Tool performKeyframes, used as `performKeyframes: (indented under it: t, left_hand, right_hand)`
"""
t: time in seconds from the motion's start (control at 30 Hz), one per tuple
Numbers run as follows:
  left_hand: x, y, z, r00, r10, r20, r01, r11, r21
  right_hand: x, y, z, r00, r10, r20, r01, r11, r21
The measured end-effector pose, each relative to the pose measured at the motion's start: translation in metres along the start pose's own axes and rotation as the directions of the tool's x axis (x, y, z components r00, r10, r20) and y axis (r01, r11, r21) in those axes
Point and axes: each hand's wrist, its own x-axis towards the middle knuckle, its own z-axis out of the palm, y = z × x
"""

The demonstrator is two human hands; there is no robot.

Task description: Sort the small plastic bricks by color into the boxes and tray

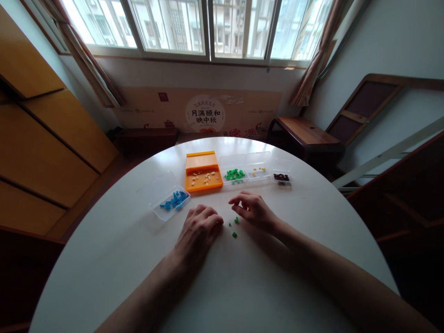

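Three small green pieces, apparently toy bricks (pixel 235 234), lie on the white table between my hands. My left hand (pixel 200 226) rests to their left, fingers curled together and thumb near the index finger. Its fingertips are partly hidden, and I cannot make out anything in them. Just above and right of the pieces is my right hand (pixel 253 209), its fingers loosely bent, with a gap between index finger and thumb. Nothing shows in that gap. Farther back, a clear box of green pieces (pixel 235 175) stands with its lid up.
An orange case (pixel 204 188) with small pale pieces stands behind my left hand. A clear box of blue pieces (pixel 175 200) lies to its left. Yellow pieces (pixel 259 169) and dark brown pieces (pixel 281 177) are in clear boxes at the right. The round white table (pixel 145 277) has a curved edge.
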Motion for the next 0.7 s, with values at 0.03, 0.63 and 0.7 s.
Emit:
performKeyframes:
  t: [0.03, 0.63, 0.7]
  left_hand:
    - [0.0, 0.0, 0.0, 1.0, -0.006, 0.002, 0.006, 1.0, -0.002]
    - [0.002, 0.001, -0.006, 0.933, 0.088, -0.35, -0.081, 0.996, 0.035]
    - [0.002, 0.0, -0.006, 0.932, 0.083, -0.352, -0.073, 0.996, 0.042]
  right_hand:
    - [-0.001, -0.003, 0.001, 1.0, 0.004, 0.011, -0.004, 1.0, 0.011]
    - [-0.003, -0.025, 0.007, 0.964, 0.12, 0.237, -0.208, 0.895, 0.394]
    - [-0.003, -0.025, 0.008, 0.963, 0.123, 0.239, -0.213, 0.892, 0.399]
